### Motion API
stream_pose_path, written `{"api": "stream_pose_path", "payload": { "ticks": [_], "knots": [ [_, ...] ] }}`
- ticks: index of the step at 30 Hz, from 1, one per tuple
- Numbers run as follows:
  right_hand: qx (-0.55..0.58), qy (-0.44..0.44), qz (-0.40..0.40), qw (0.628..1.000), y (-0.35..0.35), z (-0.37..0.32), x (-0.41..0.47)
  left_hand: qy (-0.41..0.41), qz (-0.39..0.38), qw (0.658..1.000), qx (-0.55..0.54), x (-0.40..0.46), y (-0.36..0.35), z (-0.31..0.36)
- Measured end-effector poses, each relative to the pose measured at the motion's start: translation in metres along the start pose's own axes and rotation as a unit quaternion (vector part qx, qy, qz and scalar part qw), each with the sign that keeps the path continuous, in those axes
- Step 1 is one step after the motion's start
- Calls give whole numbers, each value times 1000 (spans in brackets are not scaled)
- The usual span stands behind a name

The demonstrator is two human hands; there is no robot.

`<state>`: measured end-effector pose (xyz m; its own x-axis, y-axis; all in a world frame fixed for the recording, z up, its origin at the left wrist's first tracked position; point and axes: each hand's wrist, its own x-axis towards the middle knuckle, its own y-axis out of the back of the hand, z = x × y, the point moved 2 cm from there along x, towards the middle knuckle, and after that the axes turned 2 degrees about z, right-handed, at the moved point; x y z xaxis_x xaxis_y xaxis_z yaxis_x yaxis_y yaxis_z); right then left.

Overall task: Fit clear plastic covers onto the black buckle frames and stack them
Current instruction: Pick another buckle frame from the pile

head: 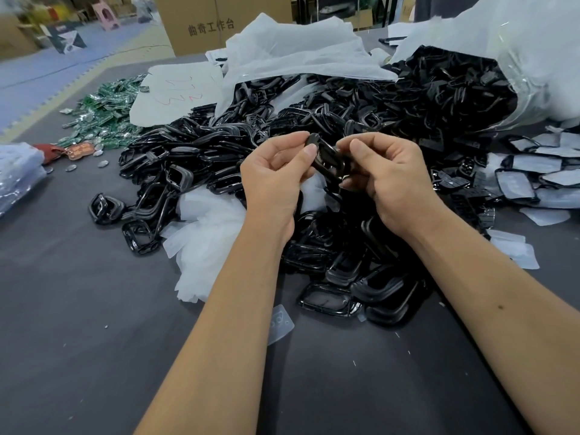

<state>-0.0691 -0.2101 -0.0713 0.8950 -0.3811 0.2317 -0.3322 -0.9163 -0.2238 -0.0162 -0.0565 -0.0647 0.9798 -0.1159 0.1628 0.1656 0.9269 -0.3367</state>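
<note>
Head view. Bare dark worktop (pixel 78 356) lies nearer the person than both hands and out to the left; its far left edge meets blue floor matting (pixel 47 67). The left hand (pixel 273 183) and right hand (pixel 386 177) are raised together above the heap, each pinching one end of a single black buckle frame (pixel 326 155) between thumb and curled fingers. The frame is a glossy, rounded loop, tilted, its open centre partly visible between the hands; whether a clear cover sits on it cannot be told. Directly beneath and beyond the hands spreads a large pile of black frames (pixel 329 120), spilling from a clear plastic bag (pixel 533 58) beyond the right hand. White translucent sheeting (pixel 207 237) lies below the left hand. One clear cover (pixel 281 323) rests on the worktop between the forearms. Right of the right hand lie flat frames with pale film (pixel 533 177). Beyond the left hand, green packets (pixel 103 111) and a cardboard box (pixel 201 23).
</note>
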Motion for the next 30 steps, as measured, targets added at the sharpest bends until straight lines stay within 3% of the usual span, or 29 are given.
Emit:
{"api": "stream_pose_path", "payload": {
  "ticks": [5, 18, 30],
  "knots": [
    [-18, 24, -44, 999, -2, 0, -2, -12, 25, 1000, 2, 1, 2, -1],
    [-31, 20, -13, 999, 0, 3, -1, -17, -31, 999, 29, -3, -2, 3],
    [-10, 17, -23, 1000, 2, 1, 0, 43, -31, 999, -11, -4, -5, 0]
  ]
}}
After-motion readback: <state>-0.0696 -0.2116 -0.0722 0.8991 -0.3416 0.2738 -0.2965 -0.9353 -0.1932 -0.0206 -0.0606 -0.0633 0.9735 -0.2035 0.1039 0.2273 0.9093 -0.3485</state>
